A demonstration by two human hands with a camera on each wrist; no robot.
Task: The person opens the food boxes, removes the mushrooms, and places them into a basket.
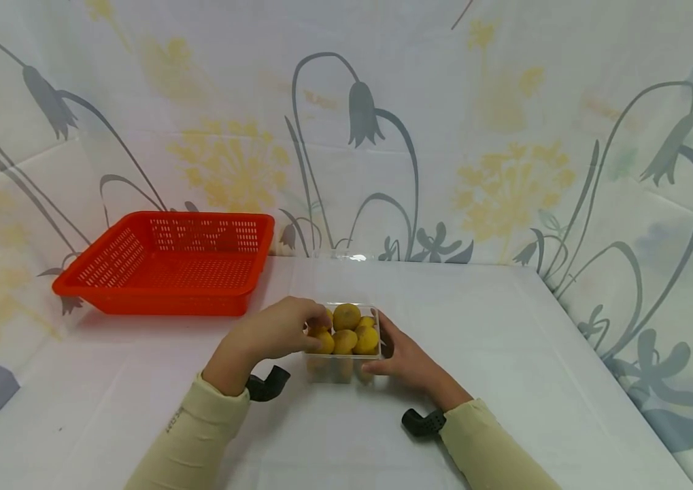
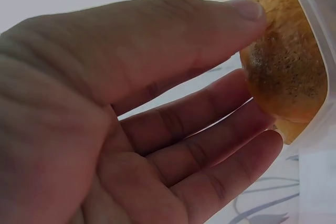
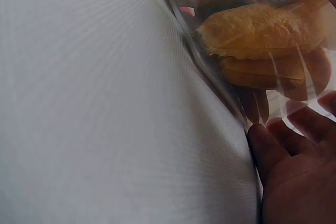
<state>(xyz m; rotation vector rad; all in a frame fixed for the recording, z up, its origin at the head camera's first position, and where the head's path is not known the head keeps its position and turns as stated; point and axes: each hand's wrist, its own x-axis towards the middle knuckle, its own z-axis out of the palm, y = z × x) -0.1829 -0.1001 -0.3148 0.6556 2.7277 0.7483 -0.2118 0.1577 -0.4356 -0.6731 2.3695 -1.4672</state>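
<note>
Fruit (image 1: 345, 342) fills the clear box (image 1: 334, 356) to its rim; the left hand (image 1: 281, 329) pinches one piece (image 2: 286, 59) between thumb and fingers, not yet let go, while the right hand (image 1: 406, 357) curls round the right end. The box sits between them, open side up, its long axis seemingly left to right.

A white table set against flower-printed hangings.
Behind the white tabletop (image 1: 505, 361) we see a pale, lightly creased backdrop (image 1: 230, 68), its print repeating drooping grey bellflowers (image 1: 363, 114) on long curved stems and soft yellow flower clusters (image 1: 232, 163). The same pattern runs down both sides of the table, with broad blue-grey petals (image 1: 652, 361) low on our right. The light looks soft and even, and the right wrist view shows us a fine weave across the white surface.
</note>
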